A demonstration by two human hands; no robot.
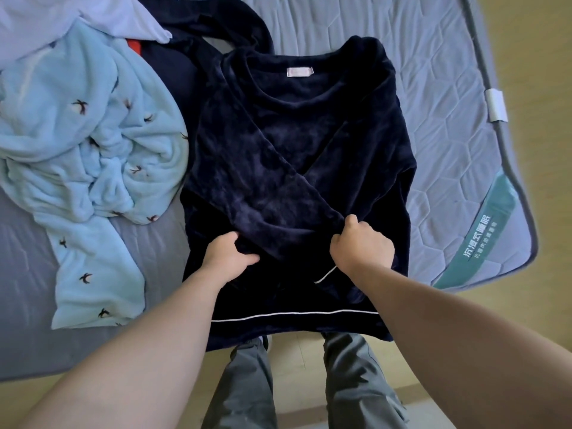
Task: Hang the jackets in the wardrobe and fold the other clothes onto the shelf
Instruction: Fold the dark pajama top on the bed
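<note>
One navy fleece top (297,128) lies face up in the middle of the frame, collar toward the top and hem hanging just over the near edge of the mattress (448,125). Its long sleeve (263,184) is laid slantwise across the chest. Our left hand (230,253) has its fingers curled round the lower end of that sleeve. Our right hand (360,246), knuckles up, pinches the sleeve's edge just beside it. Both hands are closed on the cloth, neither flat nor slack.

We judge that we are in the folding part of the task, with the sleeves being brought in over the body. The wardrobe and the shelf are not in view. The next move calls for settling this sleeve flat within the outline of the body. After that comes taking the hem and doubling the top toward the collar. The fleece looks thick and slippery, so the layers may slide apart.

At the left of the frame a pale blue garment (93,150) with small bird figures lies crumpled, touching the top's side. A lavender cloth (62,23) sits in the upper left corner. Another dark garment (216,23) lies at upper centre. A green label (483,230) marks the mattress at lower right, with our grey trousers (356,382) and the floor (551,150) below it.
</note>
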